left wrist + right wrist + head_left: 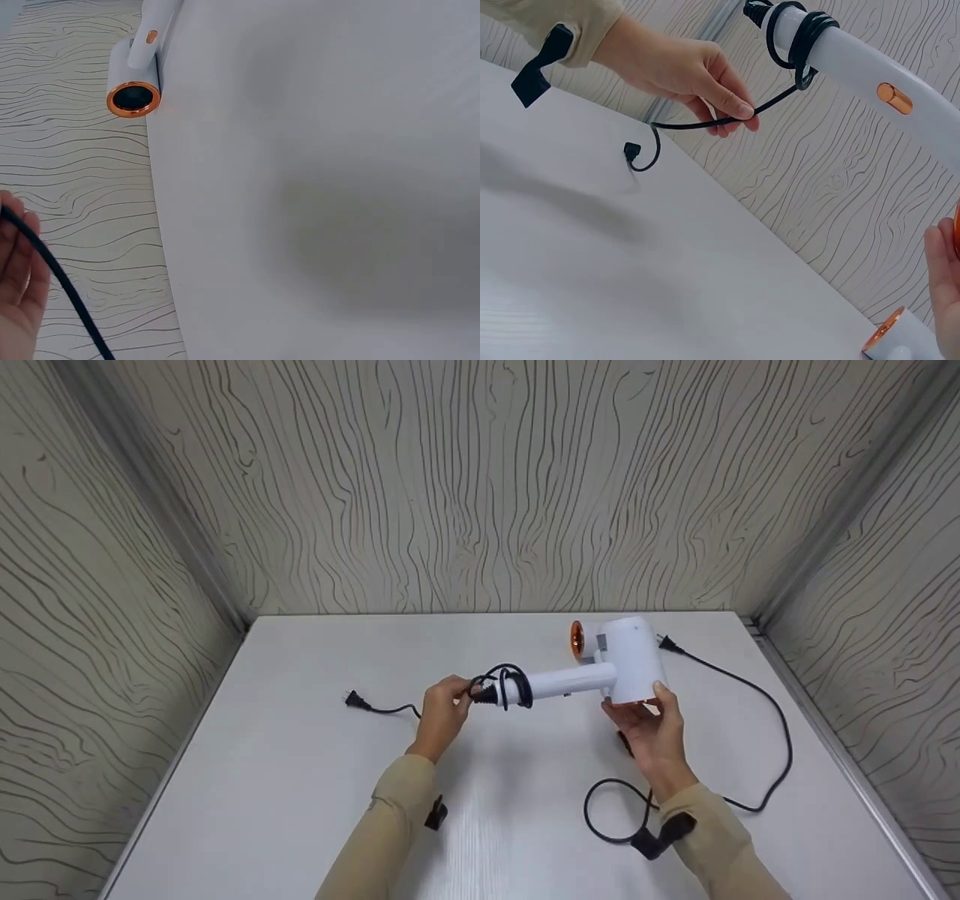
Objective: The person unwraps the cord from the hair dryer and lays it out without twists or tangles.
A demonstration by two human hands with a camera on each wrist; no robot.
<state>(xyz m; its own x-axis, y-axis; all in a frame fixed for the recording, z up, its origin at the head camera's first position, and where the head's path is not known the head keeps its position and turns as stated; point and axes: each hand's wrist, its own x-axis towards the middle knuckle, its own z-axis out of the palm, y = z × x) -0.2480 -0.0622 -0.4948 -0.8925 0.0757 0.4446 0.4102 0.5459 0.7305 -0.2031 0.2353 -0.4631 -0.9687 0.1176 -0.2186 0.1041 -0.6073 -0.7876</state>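
Note:
A white hair dryer (634, 660) is held above the table, its handle (566, 681) pointing left. My right hand (652, 727) grips the orange-rimmed end of its body from below. The dryer's black cord (810, 41) is wound several times around the lower handle. Between thumb and fingers, my left hand (712, 86) pinches the cord's loose length near the handle's end. Beyond that hand the cord hangs down to a two-pin plug (358, 700). In the left wrist view, only part of the left hand (19, 277) shows, with the cord across its fingers.
A second white hair dryer (911, 337) with an orange rim lies near the table's back edge, partly hidden in the head view. On the right, a black cord (780, 720) with a plug (670, 644) curves over the white table (262, 780). Patterned walls (480, 487) enclose the table.

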